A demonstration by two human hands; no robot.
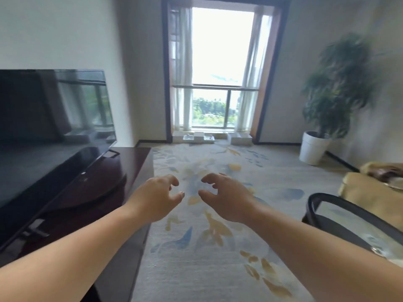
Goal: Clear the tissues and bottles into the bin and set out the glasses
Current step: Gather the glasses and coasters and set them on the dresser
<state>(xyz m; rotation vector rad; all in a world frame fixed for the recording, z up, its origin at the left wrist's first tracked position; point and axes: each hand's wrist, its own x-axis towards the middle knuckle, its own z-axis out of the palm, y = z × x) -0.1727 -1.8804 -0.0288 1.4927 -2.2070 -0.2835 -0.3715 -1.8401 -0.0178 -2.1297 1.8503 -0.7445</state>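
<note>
My left hand and my right hand are stretched out side by side over the patterned carpet, palms down. The fingers of both are loosely curled and hold nothing. No tissue, bottle, bin or drinking glass is plainly in view. A glass-topped table with a dark rim shows at the lower right, partly cut off by the frame edge.
A dark cabinet with a television runs along the left. A tall window stands straight ahead with small white items at its foot. A potted plant and a yellow sofa are on the right.
</note>
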